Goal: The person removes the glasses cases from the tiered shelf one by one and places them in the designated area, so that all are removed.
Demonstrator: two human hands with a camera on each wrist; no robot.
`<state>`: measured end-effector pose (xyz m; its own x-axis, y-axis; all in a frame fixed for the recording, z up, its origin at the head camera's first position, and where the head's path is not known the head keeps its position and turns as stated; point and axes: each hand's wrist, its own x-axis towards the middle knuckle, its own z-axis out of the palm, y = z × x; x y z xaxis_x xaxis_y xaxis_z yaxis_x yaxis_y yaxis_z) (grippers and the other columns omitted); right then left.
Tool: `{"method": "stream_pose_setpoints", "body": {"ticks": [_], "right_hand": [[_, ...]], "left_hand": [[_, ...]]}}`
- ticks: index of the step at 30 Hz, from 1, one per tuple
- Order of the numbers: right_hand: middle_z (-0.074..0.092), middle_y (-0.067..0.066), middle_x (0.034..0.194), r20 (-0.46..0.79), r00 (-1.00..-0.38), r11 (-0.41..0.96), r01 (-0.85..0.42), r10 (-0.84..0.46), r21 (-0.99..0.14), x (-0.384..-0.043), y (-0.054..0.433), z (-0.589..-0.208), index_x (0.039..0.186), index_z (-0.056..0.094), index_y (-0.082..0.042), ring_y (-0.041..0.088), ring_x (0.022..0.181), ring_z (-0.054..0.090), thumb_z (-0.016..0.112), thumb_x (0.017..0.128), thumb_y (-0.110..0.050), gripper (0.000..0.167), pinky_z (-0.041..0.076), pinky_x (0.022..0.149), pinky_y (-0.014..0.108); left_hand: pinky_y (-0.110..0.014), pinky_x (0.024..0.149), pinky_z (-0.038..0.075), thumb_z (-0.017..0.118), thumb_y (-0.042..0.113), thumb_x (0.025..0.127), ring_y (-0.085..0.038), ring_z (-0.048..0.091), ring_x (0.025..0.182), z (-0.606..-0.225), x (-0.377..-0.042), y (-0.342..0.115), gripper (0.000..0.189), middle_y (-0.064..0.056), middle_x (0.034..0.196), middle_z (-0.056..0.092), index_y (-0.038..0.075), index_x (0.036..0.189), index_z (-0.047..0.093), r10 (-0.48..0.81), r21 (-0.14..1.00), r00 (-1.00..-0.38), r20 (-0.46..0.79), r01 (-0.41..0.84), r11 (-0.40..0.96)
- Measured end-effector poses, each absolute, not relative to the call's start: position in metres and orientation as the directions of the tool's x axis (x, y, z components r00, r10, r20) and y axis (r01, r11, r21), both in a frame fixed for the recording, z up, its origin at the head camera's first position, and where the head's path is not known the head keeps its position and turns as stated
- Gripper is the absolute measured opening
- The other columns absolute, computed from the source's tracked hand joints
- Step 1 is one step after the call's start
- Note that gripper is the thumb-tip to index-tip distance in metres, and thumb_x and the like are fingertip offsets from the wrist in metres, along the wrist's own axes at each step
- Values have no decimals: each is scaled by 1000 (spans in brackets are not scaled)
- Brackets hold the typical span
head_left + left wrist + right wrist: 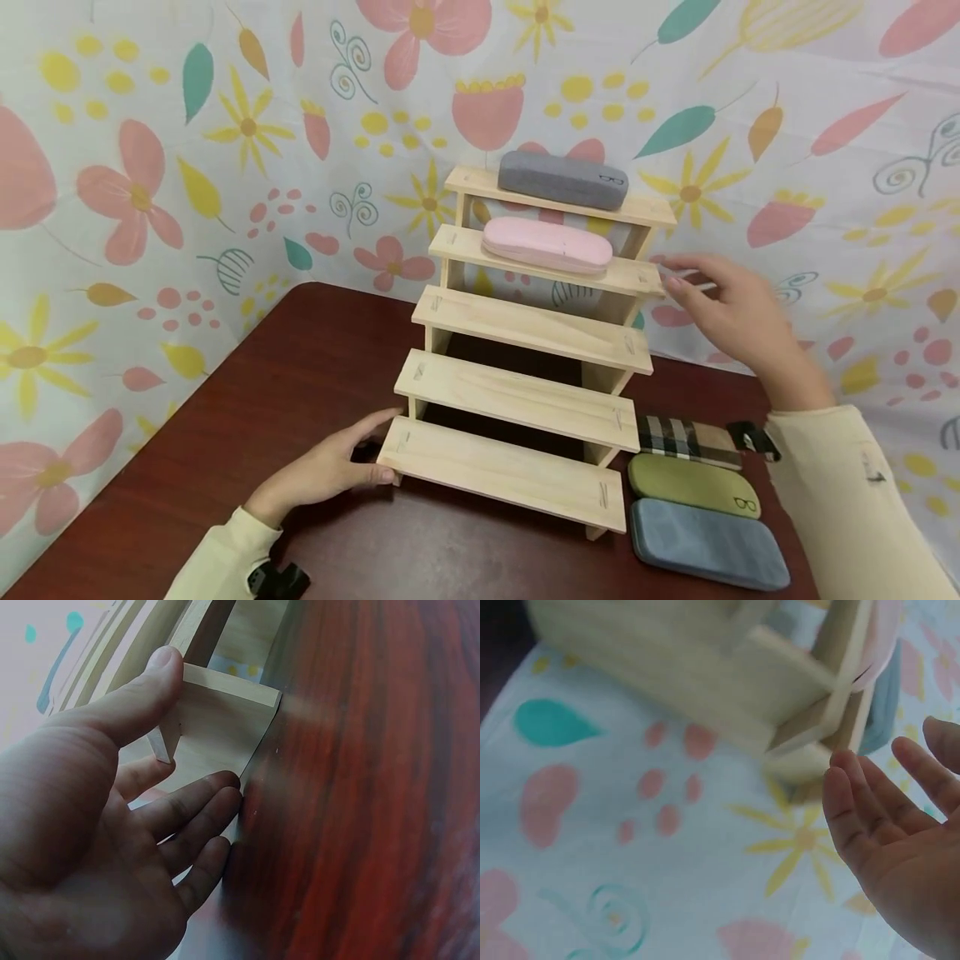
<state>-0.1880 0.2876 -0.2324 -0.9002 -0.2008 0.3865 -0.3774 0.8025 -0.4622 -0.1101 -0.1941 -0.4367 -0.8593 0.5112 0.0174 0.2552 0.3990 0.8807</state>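
Observation:
A pale wooden stepped rack (517,400) stands on the table. On its top step lies a grey glasses case (562,179), with a pink glasses case (547,244) one step lower. My left hand (337,467) holds the left end of the bottom step; the left wrist view shows the thumb (161,675) and index finger on either side of the board's corner, the other fingers loosely bent beside the side panel (214,735). By the right end of the second step from the top hovers my right hand (738,312), holding nothing, its fingers (847,817) relaxed and apart from the rack.
Right of the rack, a plaid case (686,442), an olive-green glasses case (693,486) and a blue glasses case (708,543) lie on the dark reddish table (247,375). Floral cloth (300,150) hangs behind and to the left.

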Motion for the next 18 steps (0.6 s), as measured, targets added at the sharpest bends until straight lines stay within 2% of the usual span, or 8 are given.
{"method": "stream_pose_setpoints", "body": {"ticks": [2,5,8,12,18], "right_hand": [[62,17,130,373,-899,788,-398,-231,-470,-196,274,-225,140,61,-14,40,105,64,60,103,-35,42,46,73,24],[58,20,136,335,-899,779,-418,-281,-467,-210,257,-218,143,58,-10,42,107,62,61,102,-38,49,52,77,40],[52,19,143,283,-902,784,-424,-325,-453,-223,244,-213,147,52,-7,40,110,59,63,100,-41,58,49,82,55],[58,20,132,256,-902,784,-430,-349,-447,-236,229,-211,146,52,-6,36,103,60,71,96,-38,63,46,83,53],[59,16,117,226,-899,789,-439,-376,-430,-249,218,-215,140,53,-11,32,91,58,78,91,-37,61,46,73,44]], "left_hand": [[-35,91,45,78,34,91,-20,59,110,-437,-110,-194,84,-7,132,58,15,159,32,507,881,-862,19,255,400],[-35,89,45,78,36,90,-20,58,110,-437,-109,-194,85,-5,132,58,16,159,32,501,875,-865,14,254,413],[-34,89,45,78,35,90,-20,57,110,-438,-110,-194,85,-4,131,58,17,159,33,496,874,-868,9,248,418],[-35,89,46,78,34,90,-20,57,111,-438,-110,-194,84,-5,131,59,16,159,33,502,876,-865,22,259,408],[-33,86,48,79,35,89,-19,59,107,-440,-111,-194,84,-4,130,59,18,158,34,492,884,-871,6,234,404]]}}
